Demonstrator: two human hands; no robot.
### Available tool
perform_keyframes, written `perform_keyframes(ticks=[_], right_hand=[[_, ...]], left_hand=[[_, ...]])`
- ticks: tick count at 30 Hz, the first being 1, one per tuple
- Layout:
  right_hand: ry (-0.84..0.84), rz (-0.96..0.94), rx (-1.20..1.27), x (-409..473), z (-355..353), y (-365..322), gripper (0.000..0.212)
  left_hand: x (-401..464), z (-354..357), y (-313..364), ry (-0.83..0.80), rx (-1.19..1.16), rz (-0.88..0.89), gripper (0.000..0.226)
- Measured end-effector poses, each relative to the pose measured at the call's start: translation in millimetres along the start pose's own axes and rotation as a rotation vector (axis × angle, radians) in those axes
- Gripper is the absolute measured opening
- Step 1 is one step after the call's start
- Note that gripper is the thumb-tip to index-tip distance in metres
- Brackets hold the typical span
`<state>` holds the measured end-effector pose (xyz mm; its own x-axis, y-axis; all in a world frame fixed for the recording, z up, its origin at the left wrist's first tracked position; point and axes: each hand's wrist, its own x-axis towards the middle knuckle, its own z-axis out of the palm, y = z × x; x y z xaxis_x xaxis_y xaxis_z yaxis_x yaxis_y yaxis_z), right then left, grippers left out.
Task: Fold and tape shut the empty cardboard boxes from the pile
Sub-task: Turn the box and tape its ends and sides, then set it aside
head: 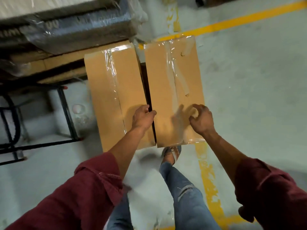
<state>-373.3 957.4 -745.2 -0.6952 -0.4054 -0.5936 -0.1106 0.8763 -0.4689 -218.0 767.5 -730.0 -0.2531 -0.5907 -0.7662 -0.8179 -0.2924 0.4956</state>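
At the far left we are seeing a black metal frame [66, 112] standing on the pale floor [257, 97], and above it a stack wrapped in clear plastic [69, 25] lying on flattened brown cardboard. Just right of the frame, something round and clear [79, 109] is lying on the floor, too blurred for us to say what it is.

Moving right, we are looking down on the left box [114, 90], closed, with clear tape running along its top seam. Our left hand [143, 117] is resting at that box's right edge near its near end, with the fingers curling into the dark gap between the two boxes; we cannot tell for certain whether they are gripping the edge or only hooking over it.

Just beside it, with only that narrow gap between, the right box [174, 90] is sitting closed as well, with clear tape shining along its middle seam and over both ends. Our right hand [201, 119] is hovering over the near right part of this box, the fingers loosely curled with the thumb near the fingertips, and nothing visible is being pinched between them.

Below the boxes, one sandalled foot [172, 154] and legs in blue jeans are showing. Yellow painted lines [209, 180] are running across the floor on the right.
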Motion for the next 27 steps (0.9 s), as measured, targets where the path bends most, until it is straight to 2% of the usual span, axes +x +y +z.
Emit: perform_keyframes(ticks=[6, 9, 11, 14, 16, 18, 21, 27], right_hand=[[-0.264, -0.123, -0.080, -117, -3, -83, 0.030], [-0.345, -0.194, -0.140, -174, 7, -127, 0.026], [-0.339, -0.256, -0.163, -208, 19, -167, 0.026], [-0.305, -0.353, -0.141, -247, 42, -237, 0.025], [-0.294, -0.417, -0.105, -281, 66, -294, 0.025], [-0.282, -0.497, -0.070, -312, 92, -354, 0.026], [-0.247, -0.608, 0.009, -351, 131, -436, 0.027], [-0.248, -0.797, 0.089, -392, 169, -585, 0.017]], left_hand=[[-67, -108, -67, -0.097, 0.002, -0.136, 0.013], [-132, -171, -80, -0.076, -0.033, -0.094, 0.015], [-160, -216, -93, -0.058, -0.095, -0.042, 0.016], [-173, -282, -129, 0.072, -0.220, 0.055, 0.007], [-192, -336, -148, 0.114, -0.285, 0.132, 0.012], [-227, -396, -146, 0.117, -0.338, 0.213, 0.010], [-259, -481, -145, 0.147, -0.440, 0.344, 0.022], [-275, -629, -144, 0.289, -0.574, 0.399, 0.017]])
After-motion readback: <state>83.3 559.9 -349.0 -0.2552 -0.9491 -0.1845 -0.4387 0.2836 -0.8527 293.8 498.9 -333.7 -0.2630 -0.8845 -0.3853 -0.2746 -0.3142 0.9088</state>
